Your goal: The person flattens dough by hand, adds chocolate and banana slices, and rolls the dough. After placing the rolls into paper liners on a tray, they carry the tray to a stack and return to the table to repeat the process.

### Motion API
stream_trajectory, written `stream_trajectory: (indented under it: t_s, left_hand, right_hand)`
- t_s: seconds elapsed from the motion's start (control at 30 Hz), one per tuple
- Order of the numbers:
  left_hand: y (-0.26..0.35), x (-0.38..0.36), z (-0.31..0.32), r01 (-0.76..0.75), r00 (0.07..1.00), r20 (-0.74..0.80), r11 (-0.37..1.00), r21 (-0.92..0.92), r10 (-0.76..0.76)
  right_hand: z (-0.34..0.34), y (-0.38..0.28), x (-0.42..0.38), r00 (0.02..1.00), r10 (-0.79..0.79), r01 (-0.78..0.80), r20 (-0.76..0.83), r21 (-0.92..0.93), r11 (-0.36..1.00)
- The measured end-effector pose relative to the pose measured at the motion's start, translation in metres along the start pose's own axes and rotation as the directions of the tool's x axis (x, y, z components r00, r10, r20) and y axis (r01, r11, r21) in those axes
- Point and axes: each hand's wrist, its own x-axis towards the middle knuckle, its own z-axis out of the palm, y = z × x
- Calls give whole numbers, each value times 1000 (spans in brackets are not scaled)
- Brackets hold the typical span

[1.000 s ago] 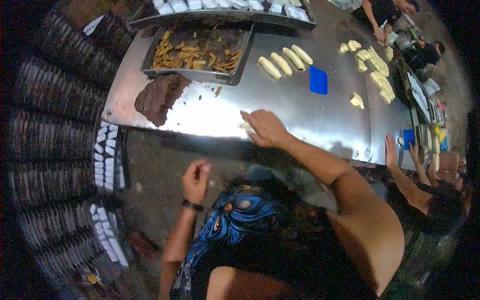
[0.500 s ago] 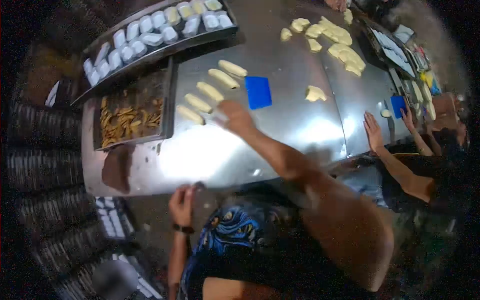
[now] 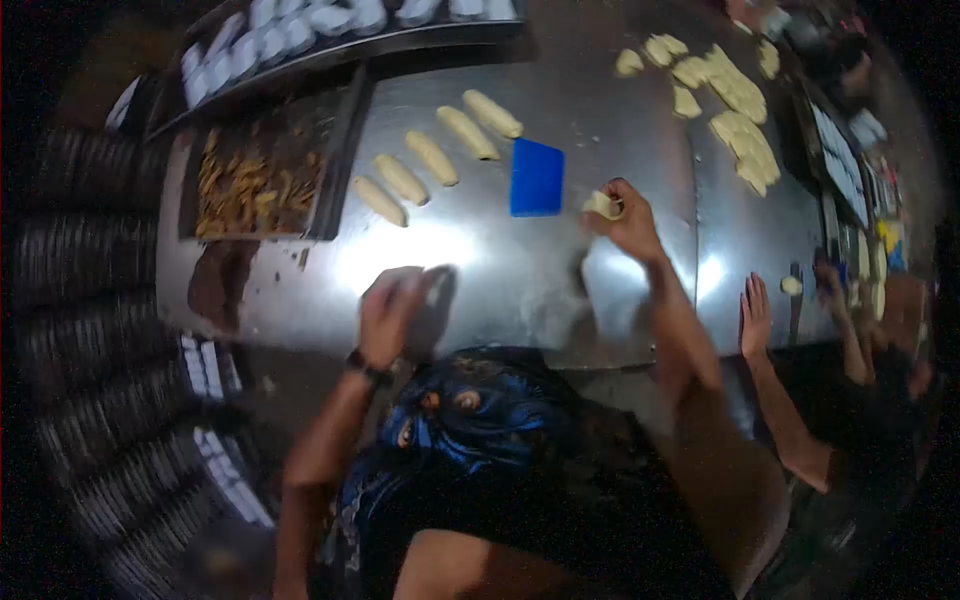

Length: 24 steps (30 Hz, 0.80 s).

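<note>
My right hand [image 3: 632, 228] is closed around a pale piece of dough [image 3: 603, 205], right of the blue dough scraper [image 3: 537, 180], which lies flat on the metal table. My left hand [image 3: 392, 312], with a dark band at the wrist, is over the near part of the table. Its fingers are blurred and I cannot make out anything in them. Beyond it, several rolled dough logs [image 3: 432, 158] lie in a slanting row, left of the scraper.
A tray of brown strips [image 3: 255, 190] stands at the left, below a dark tray of white-wrapped pieces [image 3: 300, 38]. More dough chunks [image 3: 738, 90] lie at the far right. A co-worker's hand [image 3: 757, 315] rests on the table at right, near a small dough piece [image 3: 792, 286].
My right hand has moved from the dough logs to the right and taken hold of the loose dough piece. My left hand has come up from the table's edge to over its surface.
</note>
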Motion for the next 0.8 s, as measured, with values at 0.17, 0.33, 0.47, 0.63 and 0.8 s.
stream_trajectory:
  t_s: [0.17, 0.33, 0.47, 0.63, 0.8]
  left_hand:
    - [36, 23, 39, -222, 893, -433, 958, -183, 125]
    - [25, -10, -31, -396, 661, -740, 896, -201, 126]
    - [17, -69, -82, -351, 620, -773, 929, -114, 139]
    - [-2, -121, -128, 34, 538, -814, 970, -240, -220]
    - [-90, -154, -161, 11, 881, -154, 345, -938, -447]
  right_hand:
    - [146, -156, -42, 999, 21, -32, 25, 693, 720]
    - [241, -196, -73, 913, -198, -182, 357, 791, 584]
    - [283, -236, -100, 700, -714, 690, 11, 244, 681]
    - [362, -257, -146, 912, -390, 292, 127, 466, 835]
    - [338, -271, -174, 649, 32, -377, 760, 285, 881]
